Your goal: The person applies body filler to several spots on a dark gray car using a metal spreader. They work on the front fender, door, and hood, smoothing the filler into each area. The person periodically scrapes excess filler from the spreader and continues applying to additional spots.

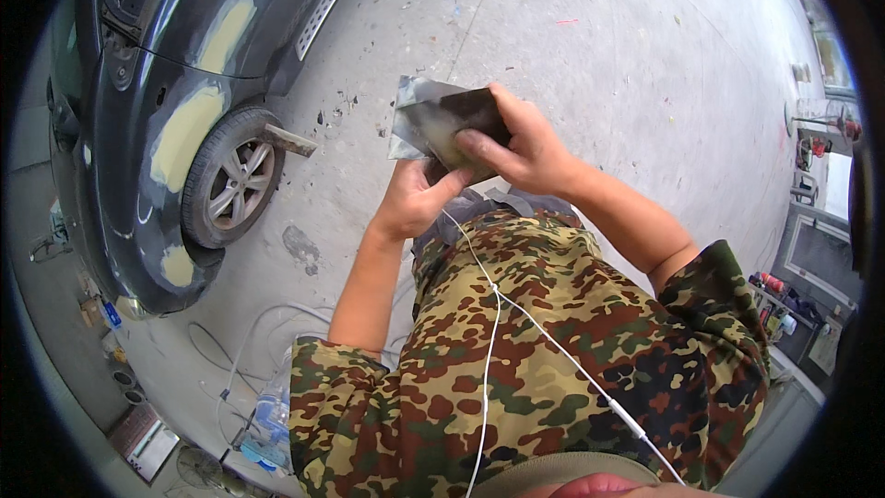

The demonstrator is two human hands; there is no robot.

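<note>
Both my hands hold a dark sheet, apparently sandpaper (467, 109), in front of my waist. Pale yellowish dust marks its middle, and a lighter grey, creased part shows along its left side. My left hand (417, 200) pinches the lower edge, thumb on top, its other fingers mostly hidden beneath. At the right edge my right hand (524, 143) grips the sheet, its thumb pressed across the face. To the left stands a dark car (120, 166) with pale yellow filler patches (187, 136) on its side, above and around the wheel (238, 177).
A flat strip (290, 140) sticks out beside the tyre. Pale hoses (267, 323) curl over the concrete floor (590, 46) at lower left, near a clear blue-tinted plastic item (269, 420). Shelves with bottles (784, 309) stand far right. A white cord (496, 289) hangs down my front.
</note>
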